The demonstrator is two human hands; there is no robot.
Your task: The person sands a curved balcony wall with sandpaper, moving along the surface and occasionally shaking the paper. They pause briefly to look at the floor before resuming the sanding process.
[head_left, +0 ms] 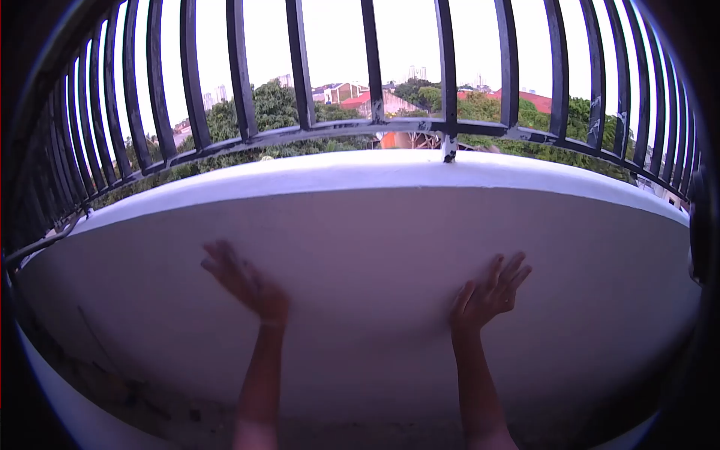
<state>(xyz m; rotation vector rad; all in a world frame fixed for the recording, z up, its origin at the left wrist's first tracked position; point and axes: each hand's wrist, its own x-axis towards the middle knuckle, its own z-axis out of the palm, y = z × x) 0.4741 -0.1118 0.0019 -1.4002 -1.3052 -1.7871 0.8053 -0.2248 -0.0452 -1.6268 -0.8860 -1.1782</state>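
Note:
Both hands are raised in front of a plain grey wall (pixel 367 255) below a white ledge. My left hand (pixel 247 281), slightly blurred, is at the left of centre with its fingers pointing up and to the left, apart, and nothing in it. On the right, my right hand (pixel 491 291) has its fingers spread and pointing up and to the right, also holding nothing. Whether either palm touches the wall cannot be made out. Both forearms come up from the bottom edge.
Along the top of the wall runs the white ledge (pixel 360 171). Above it stands a dark metal railing (pixel 371 60) with upright bars. Trees (pixel 274 109), red roofs and distant buildings show behind the bars. Dark debris lies at the wall's foot, lower left.

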